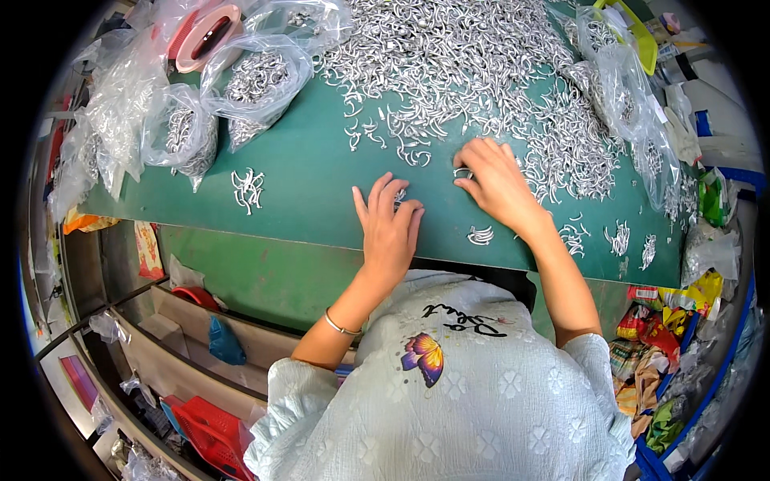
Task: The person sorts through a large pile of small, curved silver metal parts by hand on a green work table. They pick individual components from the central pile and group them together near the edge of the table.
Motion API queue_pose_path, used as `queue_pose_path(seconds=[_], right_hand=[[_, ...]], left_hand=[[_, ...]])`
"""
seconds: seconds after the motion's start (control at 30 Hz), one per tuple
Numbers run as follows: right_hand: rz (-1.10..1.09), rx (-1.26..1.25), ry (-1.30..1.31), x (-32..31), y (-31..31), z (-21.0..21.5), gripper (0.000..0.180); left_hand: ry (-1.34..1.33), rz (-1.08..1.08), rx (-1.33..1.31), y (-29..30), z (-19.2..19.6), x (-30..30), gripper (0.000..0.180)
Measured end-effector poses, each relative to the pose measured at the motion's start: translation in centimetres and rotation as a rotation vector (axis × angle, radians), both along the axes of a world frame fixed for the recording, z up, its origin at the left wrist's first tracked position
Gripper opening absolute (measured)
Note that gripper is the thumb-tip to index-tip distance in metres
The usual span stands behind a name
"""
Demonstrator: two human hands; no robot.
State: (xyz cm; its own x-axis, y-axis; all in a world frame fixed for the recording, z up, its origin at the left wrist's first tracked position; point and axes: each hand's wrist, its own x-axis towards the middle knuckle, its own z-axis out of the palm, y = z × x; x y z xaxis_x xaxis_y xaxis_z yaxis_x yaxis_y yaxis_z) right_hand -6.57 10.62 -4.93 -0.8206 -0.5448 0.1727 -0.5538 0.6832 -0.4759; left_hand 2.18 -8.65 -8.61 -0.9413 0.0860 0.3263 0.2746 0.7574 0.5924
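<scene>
- On the green table (305, 172), both bare hands lay flat near the front edge, their forearms coming in from the lower part of the view over a pale patterned shirt (465, 393).
- The left hand (391, 227) rested palm down with the wrist bent slightly back, its fingers spread a little and pointing away from the body; a thin bangle (341, 327) sat on that forearm.
- Under the left fingertips (399, 197) a few small metal pieces (400, 195) showed; whether the fingers pinched them or only pressed on them could not be told.
- The right hand (497, 183) reached further out and angled toward the left, palm down, fingers held close together and curled at the tips.
- Its fingertips touched a curved metal piece (463, 172) at the near edge of the big heap of silvery hooks (481, 72) that covered the far middle of the table.
- Small sorted bunches of hooks lay apart on the table: one (248, 189) well to the left, one (481, 235) just below the right hand, and several (618, 239) near the right edge.
- Clear plastic bags of the same parts (257, 88) stood at the far left, beside a pink tape roll (207, 36).
</scene>
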Motion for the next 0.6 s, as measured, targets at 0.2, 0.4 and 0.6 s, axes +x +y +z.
queue_pose_path(seconds=[0.2,0.4,0.6], right_hand=[[0.056,0.039,-0.119,0.9,-0.2,0.8,0.017],[0.262,-0.143,-0.225,0.7,-0.3,0.6,0.016],[-0.157,-0.093,0.203,-3.8,-2.8,-3.0,0.017]], left_hand=[[0.024,0.042,0.015,0.0,-0.1,-0.4,0.017],[0.133,-0.06,0.057,1.2,0.6,0.8,0.032],[-0.038,-0.199,0.054,3.5,0.6,1.3,0.03]])
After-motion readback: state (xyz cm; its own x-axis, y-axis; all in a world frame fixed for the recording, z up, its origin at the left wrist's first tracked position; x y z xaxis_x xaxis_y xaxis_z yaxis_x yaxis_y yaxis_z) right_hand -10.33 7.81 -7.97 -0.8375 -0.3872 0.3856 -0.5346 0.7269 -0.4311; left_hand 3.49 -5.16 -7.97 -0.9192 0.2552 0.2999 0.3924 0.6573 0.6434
